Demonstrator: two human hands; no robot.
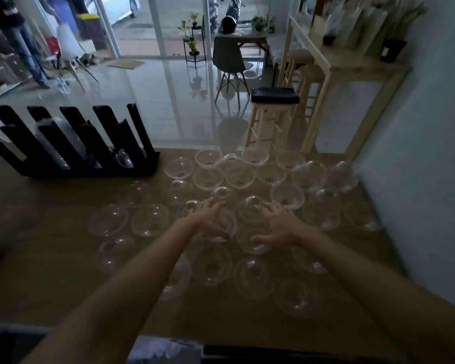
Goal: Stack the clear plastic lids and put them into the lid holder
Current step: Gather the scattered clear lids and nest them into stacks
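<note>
Several clear dome lids [149,220] lie scattered across the brown table [50,271], some dome up and some upside down. The black lid holder [95,143] stands at the table's far left, with a few clear lids in its slots. My left hand [208,219] reaches over a lid [227,224] in the middle of the pile, fingers spread, touching or just above it. My right hand [276,227] curls over another lid [250,243] beside it, thumb on its near rim. Whether either hand grips its lid is unclear.
A wall [418,179] borders the table on the right. Beyond the table's far edge stand a black-topped stool [273,98], a wooden counter and a chair on a shiny floor. A person stands at the far left by the glass doors.
</note>
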